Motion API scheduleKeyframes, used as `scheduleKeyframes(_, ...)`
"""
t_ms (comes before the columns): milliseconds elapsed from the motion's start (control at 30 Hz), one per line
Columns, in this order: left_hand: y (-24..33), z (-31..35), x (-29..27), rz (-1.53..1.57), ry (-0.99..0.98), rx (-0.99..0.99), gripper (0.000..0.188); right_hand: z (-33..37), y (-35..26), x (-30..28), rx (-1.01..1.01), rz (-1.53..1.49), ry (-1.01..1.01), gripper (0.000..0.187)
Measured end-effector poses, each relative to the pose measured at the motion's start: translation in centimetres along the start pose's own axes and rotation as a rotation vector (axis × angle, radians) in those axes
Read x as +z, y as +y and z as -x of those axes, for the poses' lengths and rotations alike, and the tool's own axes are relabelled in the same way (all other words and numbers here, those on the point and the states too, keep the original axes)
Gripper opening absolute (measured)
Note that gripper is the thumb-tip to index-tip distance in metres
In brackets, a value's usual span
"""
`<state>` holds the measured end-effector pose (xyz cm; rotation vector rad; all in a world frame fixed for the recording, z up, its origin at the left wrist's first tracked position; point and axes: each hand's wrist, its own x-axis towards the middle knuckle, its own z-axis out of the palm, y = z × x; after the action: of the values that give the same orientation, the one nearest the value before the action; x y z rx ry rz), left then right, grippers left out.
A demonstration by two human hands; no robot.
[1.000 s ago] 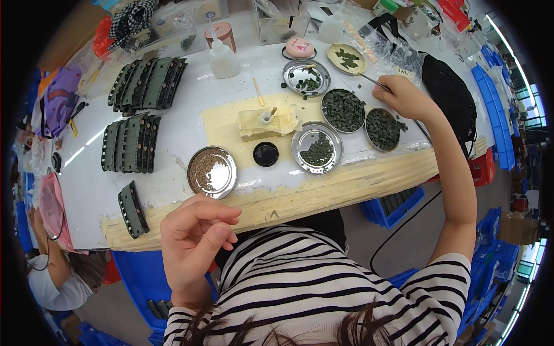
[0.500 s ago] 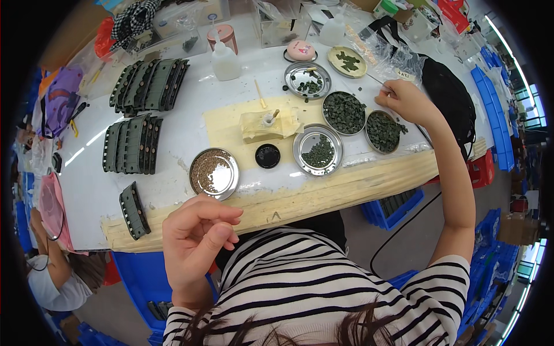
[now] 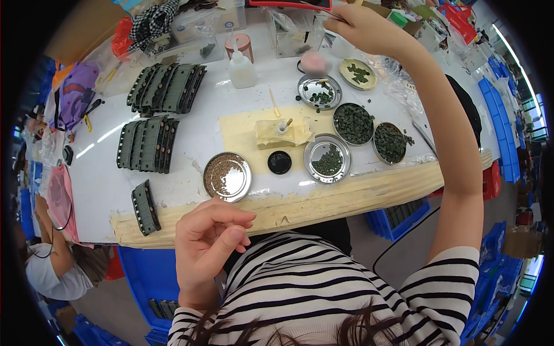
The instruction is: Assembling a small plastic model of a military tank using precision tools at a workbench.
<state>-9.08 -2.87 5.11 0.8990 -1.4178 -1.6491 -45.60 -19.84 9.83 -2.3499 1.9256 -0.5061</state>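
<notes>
My left hand [image 3: 210, 245] hovers at the table's front edge, below a steel dish [image 3: 226, 201] of small brown pieces. Its fingers are loosely curled, thumb and forefinger apart, with nothing visible between them. At the far side, my right hand [image 3: 360, 29] is closed in a pinch on a thin metal tool, probably tweezers [image 3: 339, 17]. It is nearest a red-edged dark object [image 3: 291, 4] cut off by the top rim. Nearer me are a pink rounded object [image 3: 313, 62], smeared, and a pale dish [image 3: 358, 74] with flat green pieces.
Several dishes of dark green chips [image 3: 353, 123] stand right of centre, near a taped block [image 3: 277, 135] and a black round pot [image 3: 280, 162]. Curved green segmented strips [image 3: 167, 86] lie at left. A white squeeze bottle [image 3: 241, 70] stands behind. Another person's arm [image 3: 57, 256] shows at far left.
My right hand has moved far back and leftward, away from beside the pale dish. The red-edged object has come into view, and the pink object has become blurred. My left hand keeps its pose.
</notes>
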Motion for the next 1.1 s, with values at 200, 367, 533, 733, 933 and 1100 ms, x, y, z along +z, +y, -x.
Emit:
scheduleKeyframes(200,0.2,1.1,-0.5,-0.005,0.056,-0.01,0.017,-10.0,-6.8,1.7,0.113,0.065,0.057,0.046)
scheduleKeyframes(367,0.1,1.2,-2.0,-0.033,0.076,-0.011,0.017,-7.9,-6.1,-1.4,0.132,-0.143,0.093,0.037)
scheduleKeyframes(533,-0.3,1.1,-2.3,-0.029,0.084,-0.026,0.017,1.3,-1.4,-2.4,0.074,-0.174,0.012,0.025)
scheduleKeyframes(733,-0.3,-0.3,-0.7,0.015,0.016,-0.022,0.016,9.7,1.9,-0.4,0.369,-0.181,-0.297,0.019)
scheduleKeyframes(933,-0.3,0.0,-0.5,0.046,-0.04,-0.022,0.016,10.1,1.7,1.0,0.419,-0.155,-0.432,0.022)
scheduleKeyframes(1100,-0.3,0.2,-0.6,0.056,-0.041,-0.021,0.016,10.8,3.0,2.3,0.348,-0.192,-0.432,0.02)
